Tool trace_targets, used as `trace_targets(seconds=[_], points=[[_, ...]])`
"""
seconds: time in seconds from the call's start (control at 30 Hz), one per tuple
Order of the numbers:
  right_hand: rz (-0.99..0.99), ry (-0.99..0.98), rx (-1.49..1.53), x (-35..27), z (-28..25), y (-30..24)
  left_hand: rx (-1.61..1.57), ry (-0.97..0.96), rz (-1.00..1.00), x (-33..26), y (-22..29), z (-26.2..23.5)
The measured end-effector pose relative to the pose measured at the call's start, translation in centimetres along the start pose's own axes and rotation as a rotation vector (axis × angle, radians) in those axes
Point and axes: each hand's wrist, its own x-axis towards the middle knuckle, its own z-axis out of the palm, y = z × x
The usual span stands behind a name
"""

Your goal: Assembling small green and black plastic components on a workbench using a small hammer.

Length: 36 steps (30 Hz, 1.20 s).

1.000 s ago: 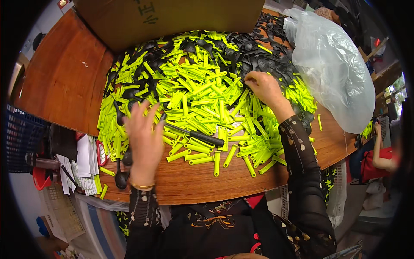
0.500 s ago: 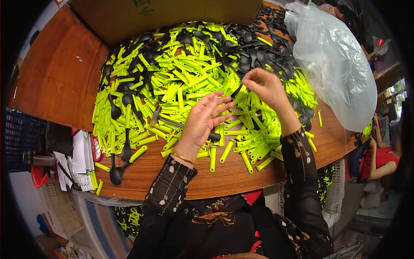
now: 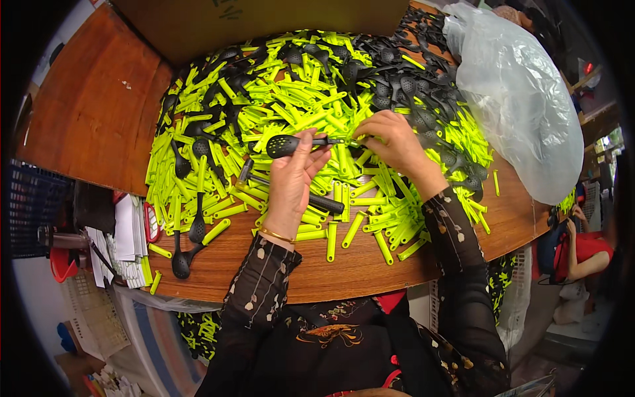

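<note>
My left hand [image 3: 291, 188] is closed on a black perforated spoon head [image 3: 283, 146], its bowl to the left and its short stem pointing right. Close to the stem's tip, my right hand [image 3: 393, 142] has its fingers pinched together; what sits between them is too small to make out. Below both hands lies a heap of lime-green handles [image 3: 317, 119], mixed with more black spoon heads. A hammer [image 3: 326, 203] with a black grip rests on the table beneath my left hand, partly hidden by the wrist.
A cardboard box [image 3: 264, 16] stands behind the heap, with a wooden panel [image 3: 99, 99] at left. A clear plastic bag [image 3: 519, 106] bulges over the table's right side. Papers [image 3: 129, 228] and red-handled scissors [image 3: 152, 223] lie at left. Another person in red [image 3: 589, 255] sits far right.
My left hand, open and bare half a second ago, now holds a black spoon head. The right hand has come down and left, close to the spoon's stem.
</note>
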Motion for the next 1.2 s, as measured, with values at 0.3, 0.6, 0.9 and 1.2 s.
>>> trace_targets(seconds=[0.3, 0.6, 0.9, 1.2], points=[[0.350, -0.045, 0.686, 0.8, -0.9, -3.0, 0.042, -0.025, 0.022, -0.6, -0.2, 0.7], [0.303, -0.163, 0.634, 0.6, -1.6, -3.8, 0.068, -0.073, 0.039, -1.0, 0.0, 1.2], [0.356, 0.082, 0.591, 1.2, -1.0, -2.6, 0.155, -0.049, 0.158, -0.7, 0.5, 1.0], [0.297, 0.054, 0.409, 6.7, 2.4, -3.4, 0.122, 0.031, 0.355, 0.2, 1.3, -0.7]])
